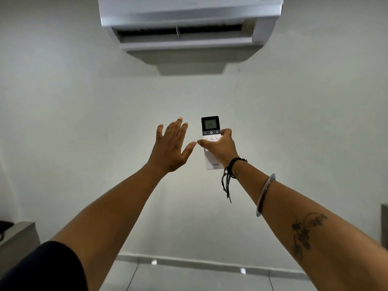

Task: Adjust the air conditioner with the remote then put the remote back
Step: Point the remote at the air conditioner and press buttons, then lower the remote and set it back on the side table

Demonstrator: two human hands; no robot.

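Observation:
A white wall-mounted air conditioner (190,22) hangs at the top of the view, its louvre flap open. My right hand (220,147) holds a white remote (210,124) upright, pointed up toward the unit. The remote's dark screen reads 24, and my thumb lies across the white buttons below it. My left hand (171,144) is raised just left of the remote, fingers spread, holding nothing. Its thumb tip almost meets my right thumb.
A plain white wall (84,101) fills the view ahead. A grey ledge or furniture edge (19,234) sits at the lower left, and another grey edge (384,223) at the far right. Tiled floor (189,278) shows below.

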